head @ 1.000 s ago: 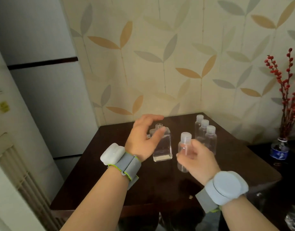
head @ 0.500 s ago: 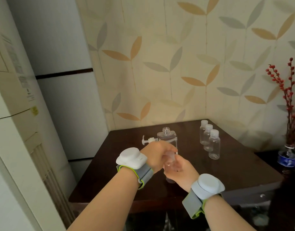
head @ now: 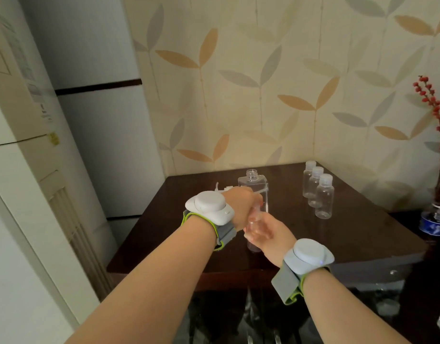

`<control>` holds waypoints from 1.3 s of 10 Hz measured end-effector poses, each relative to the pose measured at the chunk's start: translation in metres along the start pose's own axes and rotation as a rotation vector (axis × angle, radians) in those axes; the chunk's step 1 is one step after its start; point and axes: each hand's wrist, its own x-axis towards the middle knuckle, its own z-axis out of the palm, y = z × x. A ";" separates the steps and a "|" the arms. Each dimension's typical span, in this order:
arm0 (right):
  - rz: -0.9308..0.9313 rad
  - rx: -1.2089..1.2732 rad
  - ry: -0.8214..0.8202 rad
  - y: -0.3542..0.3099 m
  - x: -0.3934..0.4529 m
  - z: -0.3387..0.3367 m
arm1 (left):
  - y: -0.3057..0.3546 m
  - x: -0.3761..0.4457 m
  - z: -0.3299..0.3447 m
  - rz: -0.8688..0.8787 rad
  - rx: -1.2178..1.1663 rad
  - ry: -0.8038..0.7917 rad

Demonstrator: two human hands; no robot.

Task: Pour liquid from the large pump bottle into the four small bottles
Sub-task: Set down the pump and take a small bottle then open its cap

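Head view is showing a small clear bottle (head: 254,227) being held just above the near part of the dark counter (head: 350,234). The right hand (head: 270,232) is curling its fingers round the bottle's body, while the left hand (head: 241,204) is closing over its top, fingers wrapped round the cap end. Just behind them the large pump bottle (head: 253,192) is standing upright with its neck open, and its pump head (head: 222,189) is lying beside it to the left. Three capped small bottles (head: 318,192) are standing in a close row toward the far right corner. Both wrists are wearing grey bands with white pods.
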 end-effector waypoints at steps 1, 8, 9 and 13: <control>0.021 0.054 -0.012 0.002 0.004 -0.001 | 0.002 0.000 0.000 -0.021 0.019 -0.002; -0.293 -0.792 -0.005 -0.001 -0.016 -0.007 | -0.009 -0.012 0.003 -0.021 -0.595 0.174; -0.287 -0.780 -0.010 -0.001 -0.016 -0.006 | -0.001 -0.005 -0.002 -0.052 -0.348 0.088; -0.307 -0.847 0.004 0.001 -0.014 -0.010 | 0.013 0.003 -0.005 -0.296 -0.133 0.054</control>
